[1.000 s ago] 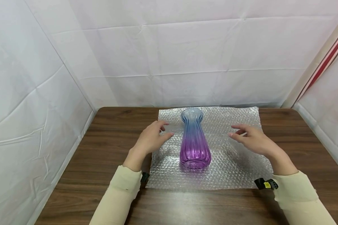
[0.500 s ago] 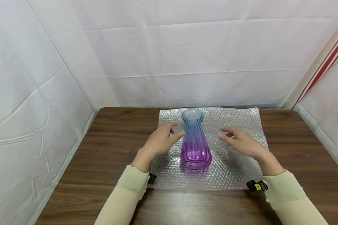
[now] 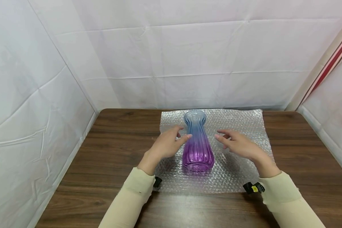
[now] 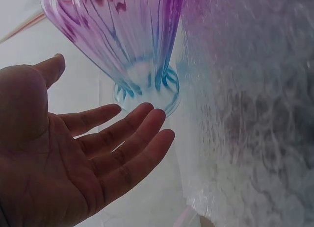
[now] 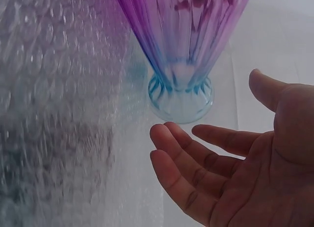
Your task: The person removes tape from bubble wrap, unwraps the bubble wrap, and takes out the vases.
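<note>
A ribbed glass vase (image 3: 198, 148), blue at its flared mouth and purple toward its base, lies on its side on a sheet of bubble wrap (image 3: 231, 180), mouth pointing away from me. Close to its left side is my left hand (image 3: 166, 144), fingers spread and relaxed, holding nothing. On the other side my right hand (image 3: 240, 145) hovers with loosely bent fingers and a small gap to the glass. Both wrist views show an open palm facing the vase (image 4: 122, 36). Whether the left fingertips touch the glass, I cannot tell.
Under the bubble wrap is a dark wood-grain table (image 3: 111, 148). White sheeting (image 3: 188, 57) hangs behind it and at the sides, with a red stripe (image 3: 333, 60) at the right. A black wrist device (image 3: 253, 188) sits by the right cuff.
Both hands have moved inward toward the vase, the left one to the right and the right one to the left. The vase and the bubble wrap stay in place.
</note>
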`<state>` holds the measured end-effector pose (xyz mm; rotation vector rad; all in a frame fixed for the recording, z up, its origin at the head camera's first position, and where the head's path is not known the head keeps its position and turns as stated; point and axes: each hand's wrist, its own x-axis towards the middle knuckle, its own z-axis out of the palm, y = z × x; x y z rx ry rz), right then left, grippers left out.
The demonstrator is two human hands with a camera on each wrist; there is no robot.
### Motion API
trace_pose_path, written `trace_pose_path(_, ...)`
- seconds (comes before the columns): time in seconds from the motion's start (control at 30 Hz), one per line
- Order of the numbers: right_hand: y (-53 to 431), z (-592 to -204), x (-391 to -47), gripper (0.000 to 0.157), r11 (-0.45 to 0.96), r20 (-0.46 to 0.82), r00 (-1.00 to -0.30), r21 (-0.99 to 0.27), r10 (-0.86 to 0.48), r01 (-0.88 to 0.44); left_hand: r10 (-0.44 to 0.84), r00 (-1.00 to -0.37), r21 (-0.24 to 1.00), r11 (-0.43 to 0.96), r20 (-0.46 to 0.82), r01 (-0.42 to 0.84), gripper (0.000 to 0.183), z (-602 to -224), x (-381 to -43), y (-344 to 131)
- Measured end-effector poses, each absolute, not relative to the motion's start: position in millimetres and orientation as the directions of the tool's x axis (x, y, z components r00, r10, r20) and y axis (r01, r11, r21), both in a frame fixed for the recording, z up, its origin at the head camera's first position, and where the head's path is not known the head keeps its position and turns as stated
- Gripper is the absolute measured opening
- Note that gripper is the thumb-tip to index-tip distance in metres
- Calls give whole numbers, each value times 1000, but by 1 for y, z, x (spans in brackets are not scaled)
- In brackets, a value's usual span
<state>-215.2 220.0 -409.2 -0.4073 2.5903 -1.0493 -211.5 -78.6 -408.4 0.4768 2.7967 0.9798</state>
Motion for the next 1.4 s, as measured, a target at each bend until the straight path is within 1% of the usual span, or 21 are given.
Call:
trace_pose_path(0.27, 207, -414, -216, 72, 660, -186, -900, -739, -393, -136, 339, -938, 648, 732, -76, 212, 79, -411, -212, -71)
trace_pose_path(0.53, 197, -418, -216, 78, 671, -192, -897, -728, -399, -143, 328, -938, 637, 749, -115, 184, 86, -413, -213, -66)
trace_pose_path(0.83, 189, -420, -215, 80, 654, -226, -887, -749, -404, -107, 348, -927, 641, 745, -138, 184, 91, -420, -215, -61)
trace_pose_path(1.07, 185, -421, -214, 82, 642, -247, -882, -762, -401, -78, 368, -921, 658, 726, -126, 200, 92, -423, -216, -56)
trace_pose_path(1.2, 183, -424, -215, 83, 619, -258, -872, -783, -416, -64, 392, -912, 678, 704, -120, 213, 91, -424, -216, -54)
trace_pose_path(1.4, 182, -427, -216, 77, 535, -247, -845, -843, -475, -54, 412, -902, 695, 686, -128, 215, 91, -423, -217, -55)
